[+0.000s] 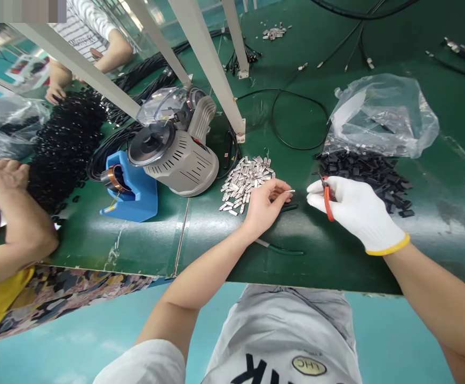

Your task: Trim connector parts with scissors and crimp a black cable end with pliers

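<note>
My left hand (267, 205) is bare and closed, with thumb and fingers pinching a small metal connector piece (291, 191). Beside it lies a pile of silvery metal connector shells (243, 184). My right hand (360, 210) wears a white glove with a yellow cuff and is closed around red-handled pliers (328, 202). Their dark jaws point up and away from me, and the glove covers part of them. Just beyond the right hand spreads a heap of black plastic pieces (376, 173). Green-handled pliers (286, 250) lie on the table, partly behind my left hand and wrist.
A clear plastic bag (384, 117) rests behind the black pieces. To the left stand a grey machine (188, 165) and a blue tape dispenser (136, 200). White posts (216, 69) rise from the green table (224, 261). Co-workers' arms (20, 208) and black cables (70, 133) occupy the left.
</note>
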### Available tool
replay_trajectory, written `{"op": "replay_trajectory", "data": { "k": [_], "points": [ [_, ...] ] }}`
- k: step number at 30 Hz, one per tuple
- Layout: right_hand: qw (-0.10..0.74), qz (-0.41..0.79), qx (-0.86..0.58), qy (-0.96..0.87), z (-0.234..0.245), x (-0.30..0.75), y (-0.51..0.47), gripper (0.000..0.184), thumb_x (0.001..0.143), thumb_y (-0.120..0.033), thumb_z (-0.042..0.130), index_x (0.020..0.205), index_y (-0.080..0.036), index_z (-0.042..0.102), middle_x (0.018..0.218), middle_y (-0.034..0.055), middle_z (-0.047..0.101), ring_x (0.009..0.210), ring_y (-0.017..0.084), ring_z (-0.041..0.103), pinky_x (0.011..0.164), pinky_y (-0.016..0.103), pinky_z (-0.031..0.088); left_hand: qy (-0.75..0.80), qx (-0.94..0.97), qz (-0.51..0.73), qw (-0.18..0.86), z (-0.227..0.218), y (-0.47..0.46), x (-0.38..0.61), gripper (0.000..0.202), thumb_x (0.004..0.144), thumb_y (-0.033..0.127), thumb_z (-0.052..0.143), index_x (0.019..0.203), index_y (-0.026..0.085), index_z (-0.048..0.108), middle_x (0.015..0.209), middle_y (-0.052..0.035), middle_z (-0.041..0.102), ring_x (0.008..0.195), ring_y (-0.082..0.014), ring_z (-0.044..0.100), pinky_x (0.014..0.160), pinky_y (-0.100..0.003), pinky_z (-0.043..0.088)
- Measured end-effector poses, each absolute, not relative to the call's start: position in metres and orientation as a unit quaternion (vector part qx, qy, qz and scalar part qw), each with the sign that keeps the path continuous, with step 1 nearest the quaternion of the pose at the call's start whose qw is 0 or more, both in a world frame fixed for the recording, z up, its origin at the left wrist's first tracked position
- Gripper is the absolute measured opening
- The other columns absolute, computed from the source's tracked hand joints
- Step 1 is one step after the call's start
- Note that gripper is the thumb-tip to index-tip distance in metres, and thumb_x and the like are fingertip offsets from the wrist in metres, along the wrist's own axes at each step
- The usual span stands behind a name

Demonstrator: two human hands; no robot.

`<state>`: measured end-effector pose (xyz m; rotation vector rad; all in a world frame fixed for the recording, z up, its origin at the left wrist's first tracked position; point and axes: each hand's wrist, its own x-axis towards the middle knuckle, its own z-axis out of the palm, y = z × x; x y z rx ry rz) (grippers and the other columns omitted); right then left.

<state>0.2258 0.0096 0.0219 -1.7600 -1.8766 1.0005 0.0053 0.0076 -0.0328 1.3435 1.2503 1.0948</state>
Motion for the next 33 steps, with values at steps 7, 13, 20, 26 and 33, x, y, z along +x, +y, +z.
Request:
{"op": "replay_trajectory", "data": {
  "k": [7,13,20,26,33],
  "points": [
    [0.176,0.345,-0.631,-0.672,0.022,0.225,0.010,0.027,0.084,-0.056,0.071,0.104,-0.040,0.077,0.103,-0.0085,0.079,0.095,0.021,0.074,0.078,0.031,0.049,0.508,0.680,0.409,0.334,-0.032,0.008,0.001,0.009,0.093,0.015,0.065,0.095,0.020,0.072,0.096,-0.0036,0.072,0.086,-0.0148,0.067,0.078,-0.028,0.055],
    [0.164,0.342,-0.629,-0.678,0.025,0.225,0.009,0.027,0.085,-0.054,0.069,0.105,-0.039,0.077,0.105,-0.0074,0.079,0.097,0.022,0.074,0.076,0.031,0.048,0.553,0.677,0.404,0.269,-0.023,0.025,-0.022,0.011,0.092,0.013,0.064,0.096,0.020,0.072,0.096,-0.0028,0.075,0.084,-0.0153,0.068,0.079,-0.029,0.054],
    [0.144,0.336,-0.636,-0.679,0.019,0.227,0.010,0.030,0.084,-0.059,0.069,0.106,-0.039,0.076,0.102,-0.0073,0.079,0.090,0.022,0.073,0.072,0.031,0.047,0.599,0.657,0.408,0.206,-0.016,0.040,-0.049,0.019,0.091,0.008,0.060,0.092,0.019,0.075,0.099,-0.0052,0.072,0.089,-0.0172,0.067,0.079,-0.030,0.053],
    [0.135,0.276,-0.615,-0.726,0.011,0.228,0.014,0.029,0.089,-0.056,0.065,0.101,-0.031,0.074,0.094,-0.0007,0.077,0.080,0.021,0.069,0.065,0.030,0.042,0.597,0.660,0.429,0.155,-0.014,0.039,-0.051,0.017,0.095,0.012,0.058,0.097,0.020,0.073,0.100,-0.0047,0.072,0.094,-0.0173,0.067,0.079,-0.030,0.052],
    [0.178,0.211,-0.468,-0.840,0.007,0.222,0.016,0.027,0.094,-0.041,0.062,0.076,-0.021,0.059,0.078,0.0028,0.066,0.075,0.017,0.060,0.069,0.030,0.037,0.580,0.653,0.451,0.184,-0.017,0.034,-0.037,0.015,0.094,0.016,0.059,0.097,0.021,0.073,0.099,-0.0046,0.075,0.092,-0.0178,0.069,0.078,-0.030,0.054]
  ]
}}
